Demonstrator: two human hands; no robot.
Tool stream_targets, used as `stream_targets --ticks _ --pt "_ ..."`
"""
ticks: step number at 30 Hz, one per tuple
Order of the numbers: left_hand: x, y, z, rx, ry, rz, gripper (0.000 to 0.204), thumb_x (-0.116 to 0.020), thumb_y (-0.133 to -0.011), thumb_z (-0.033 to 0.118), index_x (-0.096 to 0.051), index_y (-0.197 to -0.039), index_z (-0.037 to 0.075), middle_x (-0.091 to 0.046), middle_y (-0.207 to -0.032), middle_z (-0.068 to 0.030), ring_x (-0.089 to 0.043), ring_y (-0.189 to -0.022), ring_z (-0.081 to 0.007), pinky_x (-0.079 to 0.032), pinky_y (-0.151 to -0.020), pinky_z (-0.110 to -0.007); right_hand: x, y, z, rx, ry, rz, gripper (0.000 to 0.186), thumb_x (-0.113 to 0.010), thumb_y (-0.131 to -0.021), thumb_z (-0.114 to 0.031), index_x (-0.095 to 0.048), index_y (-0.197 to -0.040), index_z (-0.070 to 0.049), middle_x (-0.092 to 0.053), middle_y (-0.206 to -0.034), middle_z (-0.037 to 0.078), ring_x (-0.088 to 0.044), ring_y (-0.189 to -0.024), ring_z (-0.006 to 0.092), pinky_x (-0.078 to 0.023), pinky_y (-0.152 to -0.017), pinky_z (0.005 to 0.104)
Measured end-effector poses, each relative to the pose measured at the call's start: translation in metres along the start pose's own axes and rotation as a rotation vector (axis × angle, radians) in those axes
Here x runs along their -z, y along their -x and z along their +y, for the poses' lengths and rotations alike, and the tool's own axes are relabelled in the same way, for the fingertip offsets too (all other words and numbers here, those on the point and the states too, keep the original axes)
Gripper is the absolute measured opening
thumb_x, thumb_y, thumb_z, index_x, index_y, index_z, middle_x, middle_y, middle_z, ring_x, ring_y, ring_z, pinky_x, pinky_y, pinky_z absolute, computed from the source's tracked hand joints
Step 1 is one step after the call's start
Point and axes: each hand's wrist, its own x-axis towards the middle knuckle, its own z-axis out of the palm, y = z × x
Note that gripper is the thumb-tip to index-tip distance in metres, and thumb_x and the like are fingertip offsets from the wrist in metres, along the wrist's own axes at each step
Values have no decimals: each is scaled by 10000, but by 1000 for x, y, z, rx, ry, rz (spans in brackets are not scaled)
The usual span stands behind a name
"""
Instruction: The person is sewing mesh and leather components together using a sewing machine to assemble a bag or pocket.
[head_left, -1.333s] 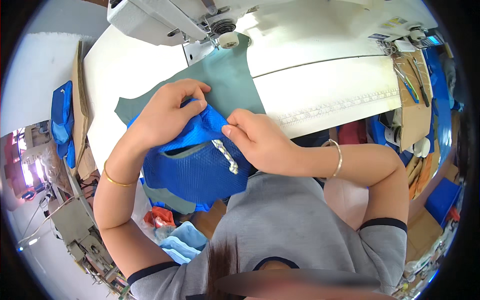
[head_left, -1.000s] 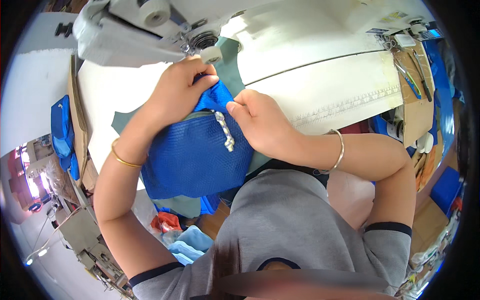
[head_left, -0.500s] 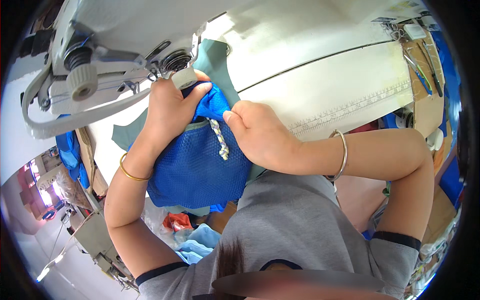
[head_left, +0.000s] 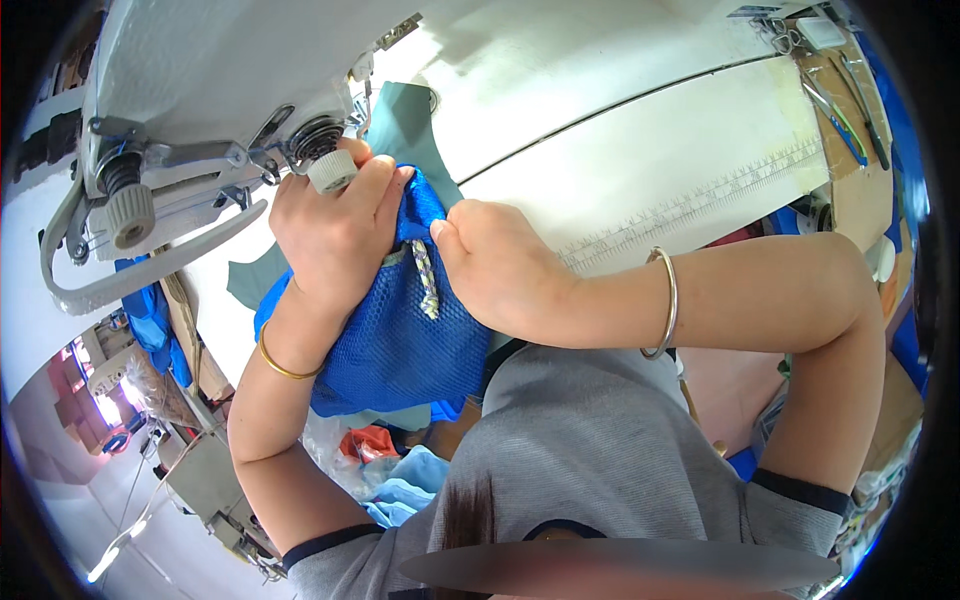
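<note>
Head view: we judge the work partway along. Done: the patterned cord pull (head_left: 427,285) is already on the blue mesh pouch (head_left: 400,345). Left: the pouch's top edge sits bunched between both hands, not laid flat; any stitching there, we can't tell. Pouch is at centre, just below the sewing machine (head_left: 215,75) at 11 o'clock, in front of the grey-green fabric (head_left: 408,125) at 12. Narrow gathered end points to 12, broad body to about 7; we read the long axis as 12-to-7, cord hanging toward 6. Left hand (head_left: 335,235) pinches the top edge, some fingertips hidden by a knob (head_left: 333,172); right hand (head_left: 505,270) grips the 1 o'clock edge, thumb against curled fingers.
</note>
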Motion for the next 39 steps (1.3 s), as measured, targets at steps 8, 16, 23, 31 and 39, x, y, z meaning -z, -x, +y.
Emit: stream_targets --ticks 8,16,23,31,39 --pt "18 -5 6 271 151 -248 127 -800 -867 183 -736 -922 89 -688 -702 -62 -628 -576 -284 -491 -554 -386 -1 -1 1 -2 31 -6 376 -539 -1051 -219 -613 -817 66 -636 -795 304 -641 -792 487 -503 -744 542" --pt "45 13 50 285 308 -428 277 -622 -950 29 -672 -1197 -84 -671 -1316 -254 -656 -1193 -399 -514 -1047 -453 -2 -5 1 -9 20 -27 368 -537 -1045 -215 -628 -824 65 -645 -813 312 -647 -826 492 -507 -765 548" --pt "32 20 68 372 210 -325 345 -566 -977 -5 -648 -1310 -46 -662 -1351 -216 -623 -1267 -396 -482 -1092 -451 -2 -7 3 6 21 -43 370 -534 -1034 -217 -648 -830 69 -654 -828 313 -649 -836 488 -507 -778 551" --pt "23 23 66 297 208 -248 397 -622 -871 -67 -663 -1265 -73 -670 -1300 -221 -629 -1216 -398 -507 -1061 -455 -2 -9 6 50 32 -45 384 -519 -1038 -225 -647 -832 72 -652 -819 310 -648 -817 476 -504 -770 546" --pt "17 27 62 276 238 -194 391 -648 -845 -72 -694 -1233 -57 -664 -1311 -214 -617 -1212 -390 -507 -1056 -458 -7 -8 19 190 107 3 382 -518 -1033 -226 -646 -831 73 -649 -809 311 -655 -801 462 -507 -758 532"
